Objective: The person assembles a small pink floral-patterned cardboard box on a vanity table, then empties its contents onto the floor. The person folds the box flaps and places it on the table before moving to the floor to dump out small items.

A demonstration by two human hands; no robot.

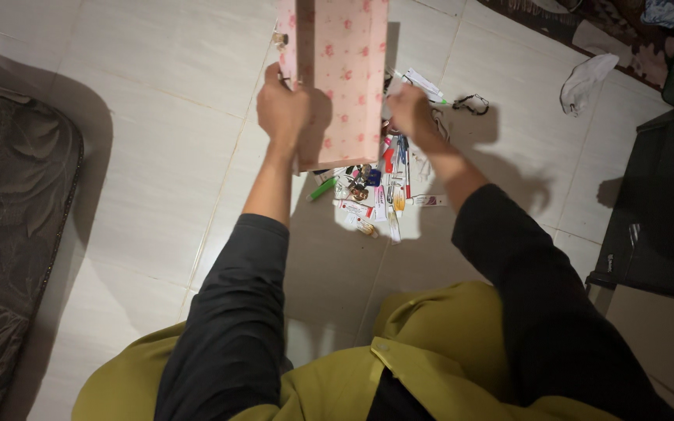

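Here we hold a tall, flat-sided pink box (342,74), its smooth surface printed with small rose-like flowers, raised above the glossy white tiled floor (150,156). Our left hand (282,105) is clenched on the box's left edge, fingers wrapped round the corner. Our right hand (413,111) sits at the box's right side, partly hidden behind it; it seems to press against that wall, though we cannot tell how firmly its fingers close. Both forearms come out of dark, soft sleeves, over a mustard-green garment (431,343).

Directly below the box lies a heap of small things (372,191) on the floor: slim tubes, pens, a green cylinder, little packets in white, red and pink, all lying every way and touching one another. Just right of the box, beyond our right hand, lies a white tube (424,82), and further right a dark looped cord (471,102).

Well to the left of the box is a dark, textured mattress (9,203) with a rounded corner. Far right of the box stands a black, hard-edged case (657,210), and above it a crumpled white cloth (584,80).
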